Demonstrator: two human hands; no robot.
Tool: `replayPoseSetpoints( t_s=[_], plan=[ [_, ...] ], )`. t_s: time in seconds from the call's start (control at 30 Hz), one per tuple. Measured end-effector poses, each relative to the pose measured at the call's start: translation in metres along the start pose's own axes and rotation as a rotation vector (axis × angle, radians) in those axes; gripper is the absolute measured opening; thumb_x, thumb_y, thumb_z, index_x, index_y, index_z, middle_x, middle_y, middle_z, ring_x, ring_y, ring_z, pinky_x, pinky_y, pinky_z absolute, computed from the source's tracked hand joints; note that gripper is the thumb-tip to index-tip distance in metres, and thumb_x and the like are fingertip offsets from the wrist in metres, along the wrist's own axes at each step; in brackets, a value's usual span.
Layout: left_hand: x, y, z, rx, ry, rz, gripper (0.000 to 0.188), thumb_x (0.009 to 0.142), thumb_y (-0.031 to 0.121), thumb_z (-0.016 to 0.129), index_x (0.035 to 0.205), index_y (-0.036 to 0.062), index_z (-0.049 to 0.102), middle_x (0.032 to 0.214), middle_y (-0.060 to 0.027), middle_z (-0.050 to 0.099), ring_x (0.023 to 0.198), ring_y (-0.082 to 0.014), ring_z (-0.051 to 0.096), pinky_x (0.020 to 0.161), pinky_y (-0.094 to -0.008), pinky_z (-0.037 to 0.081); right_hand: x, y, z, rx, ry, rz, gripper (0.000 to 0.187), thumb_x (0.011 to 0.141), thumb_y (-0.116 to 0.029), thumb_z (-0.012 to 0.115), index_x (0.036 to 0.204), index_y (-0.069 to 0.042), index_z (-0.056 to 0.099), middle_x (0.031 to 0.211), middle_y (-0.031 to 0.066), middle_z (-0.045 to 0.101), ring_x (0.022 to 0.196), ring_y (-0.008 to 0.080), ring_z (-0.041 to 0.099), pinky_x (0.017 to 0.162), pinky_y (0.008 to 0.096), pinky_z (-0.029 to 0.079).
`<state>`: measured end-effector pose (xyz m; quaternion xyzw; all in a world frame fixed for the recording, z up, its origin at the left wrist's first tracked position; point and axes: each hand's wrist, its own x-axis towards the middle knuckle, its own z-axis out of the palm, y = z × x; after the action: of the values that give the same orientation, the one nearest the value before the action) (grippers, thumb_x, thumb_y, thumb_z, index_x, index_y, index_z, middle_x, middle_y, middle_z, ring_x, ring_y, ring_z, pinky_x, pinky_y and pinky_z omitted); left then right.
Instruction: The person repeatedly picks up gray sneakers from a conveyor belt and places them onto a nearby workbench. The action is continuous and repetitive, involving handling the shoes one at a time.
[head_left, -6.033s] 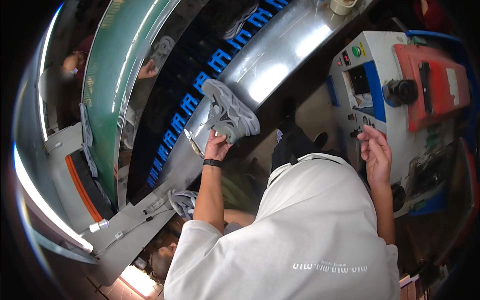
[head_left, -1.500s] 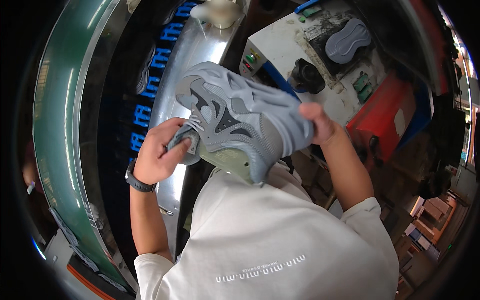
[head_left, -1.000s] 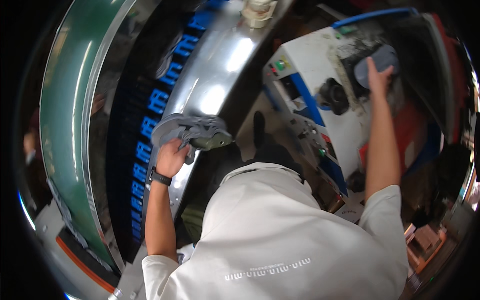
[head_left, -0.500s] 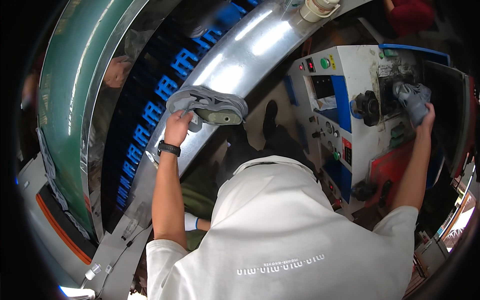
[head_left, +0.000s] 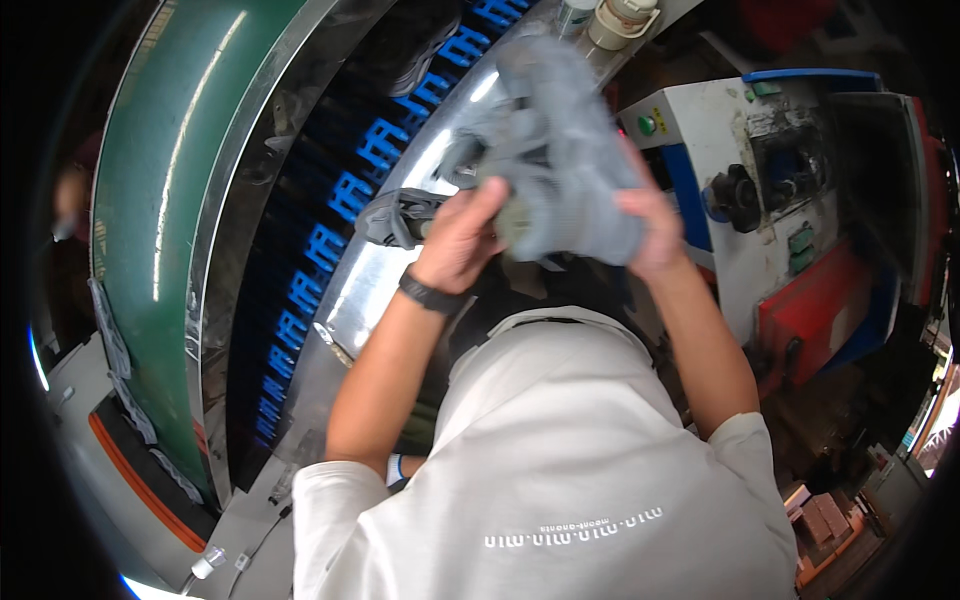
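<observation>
A grey sports shoe point(head_left: 570, 150), smeared by motion, is held up between my two hands above the metal ledge's near side. My left hand point(head_left: 462, 235), a dark band on its wrist, grips the shoe's left side with the thumb on top. On the opposite side, my right hand point(head_left: 655, 230) is closed around the shoe's grey end. A second grey shoe point(head_left: 395, 218) lies on the shiny metal ledge point(head_left: 350, 290), just behind my left hand and partly hidden by it. A greenish patch shows on the held shoe beside my left thumb.
Left of the ledge runs a dark conveyor with blue links point(head_left: 325, 245), then a green curved cover point(head_left: 170, 200). A white machine point(head_left: 690, 120) with a black knob point(head_left: 735, 200) and a red panel point(head_left: 815, 310) stands at right. A pale bottle point(head_left: 620, 25) stands at the ledge's far end.
My right hand has brought a shoe from the machine leftward to the middle. My left hand has left the shoe on the ledge, moved right and taken hold of the raised shoe.
</observation>
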<state>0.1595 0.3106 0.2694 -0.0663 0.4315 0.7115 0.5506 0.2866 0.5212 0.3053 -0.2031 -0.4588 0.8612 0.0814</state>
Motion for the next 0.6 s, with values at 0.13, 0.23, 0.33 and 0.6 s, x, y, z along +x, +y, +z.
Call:
replayPoseSetpoints(
  t_s=[0.13, 0.23, 0.33, 0.6],
  plan=[
    [0.011, 0.033, -0.075, -0.242, 0.21, -0.04, 0.049, 0.099, 0.039, 0.069, 0.132, 0.0046, 0.062, 0.126, -0.012, 0.071, 0.115, -0.0272, 0.069, 0.094, -0.0475, 0.059, 0.028, 0.024, 0.045, -0.3, -0.135, 0.297, 0.083, 0.103, -0.054, 0.05, 0.166, -0.006, 0.026, 0.157, 0.0143, 0.046, 0.135, 0.0234, 0.051, 0.108, 0.0402, 0.045],
    [0.015, 0.061, -0.12, -0.214, 0.407, 0.065, 0.042, 0.099, 0.037, 0.07, 0.127, 0.0063, 0.065, 0.123, -0.0109, 0.072, 0.11, -0.0286, 0.072, 0.087, -0.0485, 0.062, 0.012, 0.021, 0.037, -0.436, -0.181, 0.244, 0.073, 0.106, -0.052, 0.045, 0.163, -0.007, 0.034, 0.152, 0.0128, 0.053, 0.122, 0.0197, 0.06, 0.094, 0.0334, 0.051],
    [0.044, 0.086, -0.206, -0.009, 0.613, 0.137, 0.035, 0.094, 0.035, 0.078, 0.117, 0.0107, 0.069, 0.109, -0.0047, 0.075, 0.094, -0.0232, 0.075, 0.073, -0.0432, 0.06, -0.014, 0.021, 0.006, -0.36, -0.033, 0.191, 0.059, 0.108, -0.043, 0.048, 0.156, -0.009, 0.045, 0.143, 0.0092, 0.062, 0.112, 0.0132, 0.064, 0.083, 0.0252, 0.05],
    [0.121, 0.141, -0.363, 1.565, 1.076, 0.321, 0.082, 0.088, 0.052, 0.077, 0.15, 0.0036, 0.053, 0.148, -0.0235, 0.057, 0.142, -0.039, 0.051, 0.116, -0.0511, 0.042, -0.081, 0.026, -0.048, -0.431, 0.269, 0.274, 0.045, 0.109, -0.026, 0.047, 0.147, -0.004, 0.057, 0.118, 0.0037, 0.068, 0.086, 0.0056, 0.054, 0.068, 0.0195, 0.04]
  ],
)
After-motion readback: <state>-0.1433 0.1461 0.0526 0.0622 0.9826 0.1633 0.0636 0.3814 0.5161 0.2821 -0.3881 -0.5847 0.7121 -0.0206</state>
